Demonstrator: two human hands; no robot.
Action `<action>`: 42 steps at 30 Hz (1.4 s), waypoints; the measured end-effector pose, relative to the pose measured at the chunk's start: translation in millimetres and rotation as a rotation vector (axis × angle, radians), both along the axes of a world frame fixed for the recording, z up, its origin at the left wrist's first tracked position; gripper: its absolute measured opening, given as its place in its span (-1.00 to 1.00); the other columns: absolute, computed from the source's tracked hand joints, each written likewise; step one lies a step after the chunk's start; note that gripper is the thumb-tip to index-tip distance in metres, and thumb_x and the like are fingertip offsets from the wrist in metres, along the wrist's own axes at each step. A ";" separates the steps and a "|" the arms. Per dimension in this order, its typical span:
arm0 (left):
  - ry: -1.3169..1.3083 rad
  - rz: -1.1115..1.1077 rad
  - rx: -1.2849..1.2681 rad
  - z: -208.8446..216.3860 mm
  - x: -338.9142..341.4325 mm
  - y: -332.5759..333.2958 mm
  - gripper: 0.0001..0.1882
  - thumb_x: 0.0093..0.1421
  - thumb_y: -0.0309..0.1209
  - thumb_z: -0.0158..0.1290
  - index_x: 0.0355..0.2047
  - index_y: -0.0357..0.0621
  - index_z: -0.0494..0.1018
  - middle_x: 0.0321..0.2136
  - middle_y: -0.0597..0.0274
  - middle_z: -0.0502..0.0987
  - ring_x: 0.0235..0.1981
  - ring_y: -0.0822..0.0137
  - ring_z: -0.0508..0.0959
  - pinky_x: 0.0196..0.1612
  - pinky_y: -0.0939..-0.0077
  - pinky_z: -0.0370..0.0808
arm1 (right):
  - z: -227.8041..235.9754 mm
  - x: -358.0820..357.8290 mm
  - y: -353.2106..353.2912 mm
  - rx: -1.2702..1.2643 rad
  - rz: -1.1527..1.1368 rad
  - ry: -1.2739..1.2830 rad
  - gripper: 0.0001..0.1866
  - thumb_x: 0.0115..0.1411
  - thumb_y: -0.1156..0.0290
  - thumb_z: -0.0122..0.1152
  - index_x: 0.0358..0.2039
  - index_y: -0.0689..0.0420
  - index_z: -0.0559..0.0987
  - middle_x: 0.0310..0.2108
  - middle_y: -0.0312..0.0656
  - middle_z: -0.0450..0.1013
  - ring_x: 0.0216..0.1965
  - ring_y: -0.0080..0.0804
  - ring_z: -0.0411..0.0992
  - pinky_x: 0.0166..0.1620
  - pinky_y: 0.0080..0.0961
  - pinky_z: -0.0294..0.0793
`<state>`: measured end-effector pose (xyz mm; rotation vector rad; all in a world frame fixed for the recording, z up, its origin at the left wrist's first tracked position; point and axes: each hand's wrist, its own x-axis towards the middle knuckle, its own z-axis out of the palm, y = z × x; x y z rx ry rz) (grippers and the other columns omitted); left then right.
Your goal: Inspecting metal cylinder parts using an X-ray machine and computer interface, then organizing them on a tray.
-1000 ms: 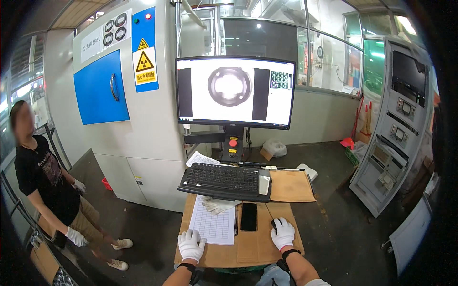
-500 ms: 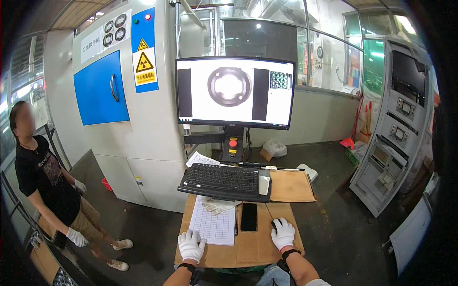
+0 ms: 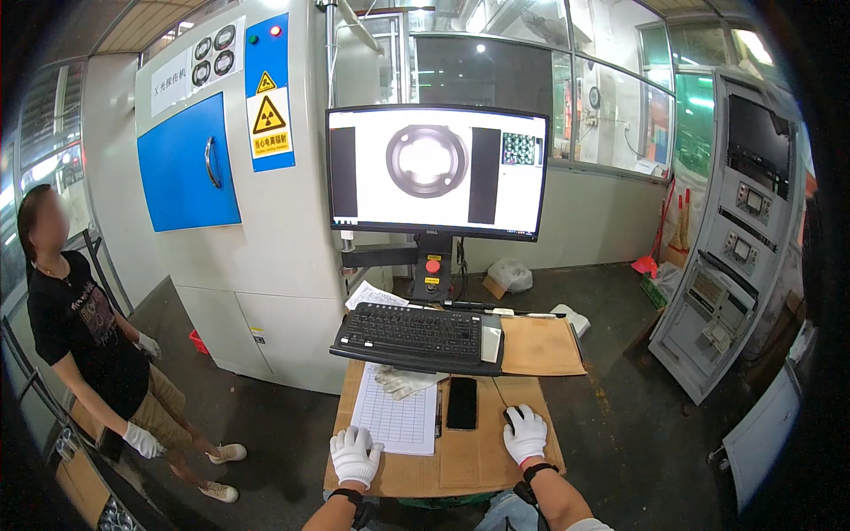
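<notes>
Step in hand, by judgement: mouse work, with a ring-shaped grey picture up on the monitor [image 3: 438,208]. Next move, by judgement: calls for light, level pressure on the mouse and a free run over bare cardboard.

Right hand [image 3: 529,435]: white knitted glove, ribbed cuff, black wrist strap. Grip closed over the mouse [image 3: 507,417], near the right edge of the table [image 3: 496,480]. Mouse: black, smooth, mostly hidden beneath the glove; button pressing perhaps under way, too covered to tell.

Left hand [image 3: 356,457]: matching glove, laid palm down near the table's near left corner, fingertips over the near left corner of a paper sheet. Grip open, nothing visibly held.

Paper sheet [image 3: 394,416]: white, flat, ruled in a grid, along the table's left side. Phone [image 3: 461,403]: black, glossy, oblong, between paper sheet and mouse. Loose glove [image 3: 405,382]: pale, crumpled cloth, at the table's far edge. Table covering: brown cardboard, matt, creased. Keyboard [image 3: 412,332]: black plastic, gently curved, beyond the far edge. Beside its right end, a cardboard piece [image 3: 540,345]: tan, flat, four-sided.
</notes>
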<state>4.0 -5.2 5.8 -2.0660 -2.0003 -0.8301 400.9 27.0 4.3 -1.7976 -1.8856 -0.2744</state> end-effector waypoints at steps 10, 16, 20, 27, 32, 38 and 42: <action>0.020 0.020 0.014 -6.1 -0.6 1.9 -0.61 0.08 -0.04 0.30 -0.25 -0.03 0.53 -0.10 0.12 0.51 0.00 0.00 0.44 0.14 0.04 0.29 | 1.8 -0.1 0.4 -0.006 0.010 0.015 -0.55 0.10 0.26 0.34 0.04 -0.07 0.59 0.11 -0.04 0.46 -0.08 0.09 0.50 -0.02 0.04 0.50; 0.013 0.020 -0.017 -9.0 -2.0 2.9 -0.58 0.09 -0.03 0.29 -0.20 -0.04 0.54 -0.04 0.07 0.52 0.04 -0.03 0.44 0.16 0.02 0.28 | 2.9 -0.7 0.0 -0.002 0.006 0.008 -0.55 0.10 0.26 0.34 0.04 -0.06 0.59 0.10 -0.03 0.47 -0.08 0.09 0.50 -0.02 0.04 0.50; 0.015 0.022 -0.005 -9.9 -1.8 2.3 -0.59 0.10 -0.03 0.29 -0.20 -0.04 0.54 -0.05 0.08 0.52 0.03 -0.03 0.44 0.16 0.01 0.28 | 4.2 -0.9 -0.3 -0.006 0.006 0.003 -0.56 0.10 0.25 0.34 0.04 -0.06 0.60 0.11 -0.03 0.47 -0.08 0.09 0.51 -0.02 0.03 0.50; 0.007 0.012 -0.004 -11.1 -2.9 3.3 -0.59 0.10 -0.03 0.28 -0.21 -0.04 0.53 -0.06 0.09 0.51 0.04 -0.03 0.44 0.16 0.01 0.28 | 1.8 -0.5 -0.5 0.006 0.004 -0.002 -0.56 0.11 0.25 0.33 0.04 -0.08 0.60 0.09 -0.04 0.47 -0.08 0.08 0.50 -0.03 0.04 0.50; 0.002 0.015 -0.005 -9.5 -1.7 1.6 -0.60 0.09 -0.04 0.29 -0.22 -0.04 0.53 -0.07 0.09 0.51 0.03 -0.04 0.44 0.16 0.01 0.28 | 3.7 -1.1 -0.8 0.013 0.009 -0.009 -0.56 0.10 0.26 0.33 0.04 -0.08 0.60 0.08 -0.05 0.47 -0.09 0.07 0.50 -0.04 0.04 0.50; 0.009 0.007 0.031 -6.5 0.7 2.2 -0.61 0.08 -0.05 0.30 -0.24 -0.04 0.53 -0.10 0.10 0.51 -0.01 -0.02 0.44 0.13 0.03 0.29 | -0.4 1.3 0.5 0.017 0.003 0.012 -0.53 0.09 0.25 0.33 0.06 -0.05 0.59 0.09 -0.06 0.47 -0.08 0.07 0.51 -0.02 0.03 0.51; 0.030 0.003 0.065 -4.1 1.2 3.9 -0.61 0.07 -0.06 0.31 -0.26 -0.04 0.53 -0.12 0.12 0.50 -0.03 0.01 0.44 0.11 0.04 0.29 | -3.3 3.5 3.1 0.018 -0.001 0.020 -0.50 0.08 0.23 0.34 0.07 -0.03 0.58 0.12 -0.05 0.47 -0.08 0.08 0.51 -0.03 0.03 0.52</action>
